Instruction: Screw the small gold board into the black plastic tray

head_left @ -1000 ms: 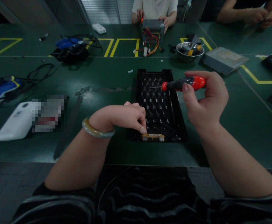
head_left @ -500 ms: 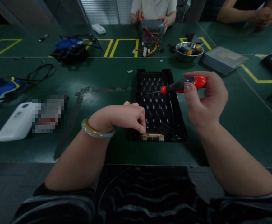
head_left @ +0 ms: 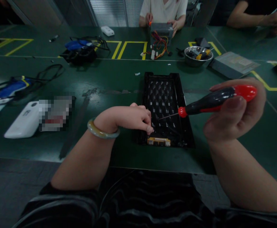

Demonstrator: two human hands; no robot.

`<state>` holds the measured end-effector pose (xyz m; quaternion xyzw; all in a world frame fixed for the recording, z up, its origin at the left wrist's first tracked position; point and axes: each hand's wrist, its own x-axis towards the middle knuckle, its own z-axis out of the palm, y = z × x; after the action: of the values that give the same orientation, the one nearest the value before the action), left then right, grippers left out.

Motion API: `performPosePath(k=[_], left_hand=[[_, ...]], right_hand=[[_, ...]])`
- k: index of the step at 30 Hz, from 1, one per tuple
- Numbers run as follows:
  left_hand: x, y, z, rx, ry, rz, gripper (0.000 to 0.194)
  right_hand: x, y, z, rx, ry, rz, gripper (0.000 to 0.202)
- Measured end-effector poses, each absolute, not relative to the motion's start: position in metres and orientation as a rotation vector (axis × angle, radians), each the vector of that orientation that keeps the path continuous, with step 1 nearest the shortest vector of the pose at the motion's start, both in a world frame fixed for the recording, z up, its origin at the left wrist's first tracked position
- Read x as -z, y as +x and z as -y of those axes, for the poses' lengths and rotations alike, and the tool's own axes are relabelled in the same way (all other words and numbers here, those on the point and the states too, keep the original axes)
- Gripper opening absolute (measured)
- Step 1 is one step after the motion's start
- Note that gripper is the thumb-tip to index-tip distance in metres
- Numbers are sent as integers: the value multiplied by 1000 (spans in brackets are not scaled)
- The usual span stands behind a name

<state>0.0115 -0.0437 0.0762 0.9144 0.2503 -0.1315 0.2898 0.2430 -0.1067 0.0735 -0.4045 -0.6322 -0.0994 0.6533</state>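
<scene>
A black plastic casing (head_left: 179, 126) with a quilted-looking inner surface lies on the green table in front of me. At its near end sits a small yellowish-brown circuit board (head_left: 159, 141) with metal ports. My left hand (head_left: 140, 118) is over the casing's left wall, its thumb and fingers closed together just above the board; whatever is between them is hidden. In my right hand (head_left: 235, 110) is a red and black screwdriver (head_left: 207, 100), its handle wrapped by my fingers. The thin shaft points left and down over the casing, its tip close to my left fingers.
To the left lie a white device (head_left: 22, 122), a blurred-out rectangular item (head_left: 57, 114) and a blue cabled item (head_left: 10, 90). Beyond the casing are a metal bowl (head_left: 197, 61) of tools and a grey metal panel (head_left: 233, 65). A person opposite handles a grey box (head_left: 161, 33) with coloured wires.
My right hand has brought the screwdriver nearer to me and to the right, with its tip lower, closer to my left fingers. The whole view has shifted slightly; my left hand stays at the casing.
</scene>
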Motion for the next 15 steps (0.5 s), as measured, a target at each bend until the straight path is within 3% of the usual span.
performPosePath(k=[8, 15], left_hand=[[-70, 9, 37, 285, 2424, -586, 40], [-72, 8, 37, 301, 2407, -583, 32]], right_hand=[[-73, 235, 110, -117, -823, 1454, 42], [-68, 238, 113, -353, -1001, 1630, 51]])
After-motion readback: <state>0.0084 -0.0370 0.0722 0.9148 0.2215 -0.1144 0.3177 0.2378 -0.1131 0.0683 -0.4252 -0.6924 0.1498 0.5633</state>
